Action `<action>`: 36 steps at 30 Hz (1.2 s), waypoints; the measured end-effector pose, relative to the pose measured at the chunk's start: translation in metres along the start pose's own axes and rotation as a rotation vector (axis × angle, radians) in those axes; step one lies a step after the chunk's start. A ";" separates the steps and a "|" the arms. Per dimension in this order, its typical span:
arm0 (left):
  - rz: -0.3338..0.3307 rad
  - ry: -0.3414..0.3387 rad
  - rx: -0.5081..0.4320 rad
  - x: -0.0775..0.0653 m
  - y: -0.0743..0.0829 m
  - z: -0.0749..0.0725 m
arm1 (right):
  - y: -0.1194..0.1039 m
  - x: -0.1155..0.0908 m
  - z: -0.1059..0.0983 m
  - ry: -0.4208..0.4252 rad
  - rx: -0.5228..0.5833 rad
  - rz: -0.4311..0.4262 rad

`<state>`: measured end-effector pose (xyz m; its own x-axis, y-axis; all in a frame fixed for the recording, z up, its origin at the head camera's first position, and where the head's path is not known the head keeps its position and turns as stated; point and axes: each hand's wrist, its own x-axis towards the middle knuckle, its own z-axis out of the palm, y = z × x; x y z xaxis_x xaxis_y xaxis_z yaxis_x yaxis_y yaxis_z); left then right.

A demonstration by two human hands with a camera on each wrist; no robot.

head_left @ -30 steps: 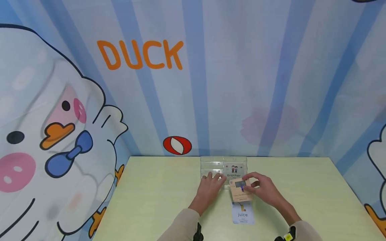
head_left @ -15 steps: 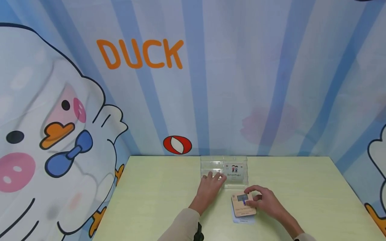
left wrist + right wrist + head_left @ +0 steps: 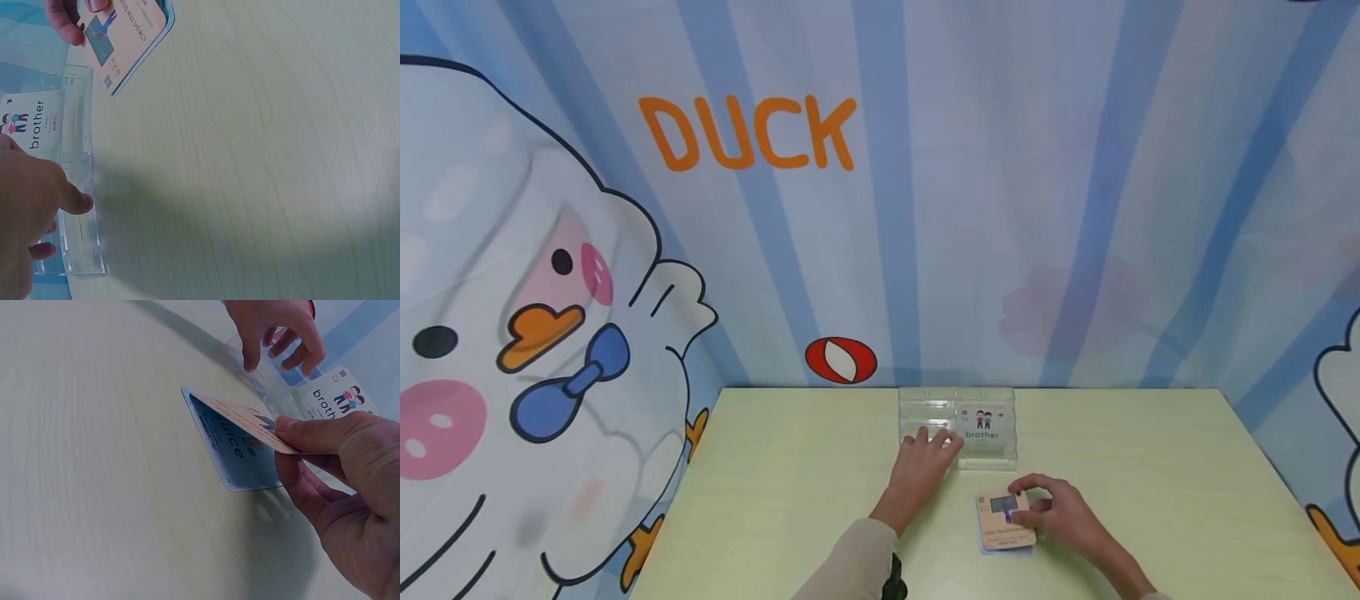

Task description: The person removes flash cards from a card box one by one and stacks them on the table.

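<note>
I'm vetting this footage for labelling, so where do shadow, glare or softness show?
Left wrist view: a broad shadow darkens the lower part of the table, with a pale sheen near the right edge; right wrist view: the juice card sits in shade beneath the tilted peach card, its word legible; head view: fairly even light, but the peach card's smallest print is unreadable.

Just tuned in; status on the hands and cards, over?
Right hand pinches peach card, tilted. Left hand at stand, brother card in it. Peach card partly covers juice card.
</note>
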<state>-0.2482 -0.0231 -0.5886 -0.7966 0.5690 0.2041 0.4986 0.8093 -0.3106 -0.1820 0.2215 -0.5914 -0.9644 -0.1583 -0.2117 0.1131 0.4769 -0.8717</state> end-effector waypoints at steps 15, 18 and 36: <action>-0.005 0.001 -0.013 -0.001 0.001 0.000 | 0.012 0.000 0.005 0.044 -0.132 -0.129; -0.008 0.002 -0.014 -0.001 0.001 0.000 | 0.016 0.000 0.007 0.050 -0.164 -0.159; -0.020 -0.013 -0.057 0.000 0.003 0.001 | 0.020 -0.002 0.010 0.056 -0.323 -0.289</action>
<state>-0.2474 -0.0211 -0.5901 -0.8109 0.5507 0.1980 0.5005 0.8279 -0.2530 -0.1750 0.2229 -0.6131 -0.9578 -0.2825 0.0528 -0.2358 0.6674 -0.7064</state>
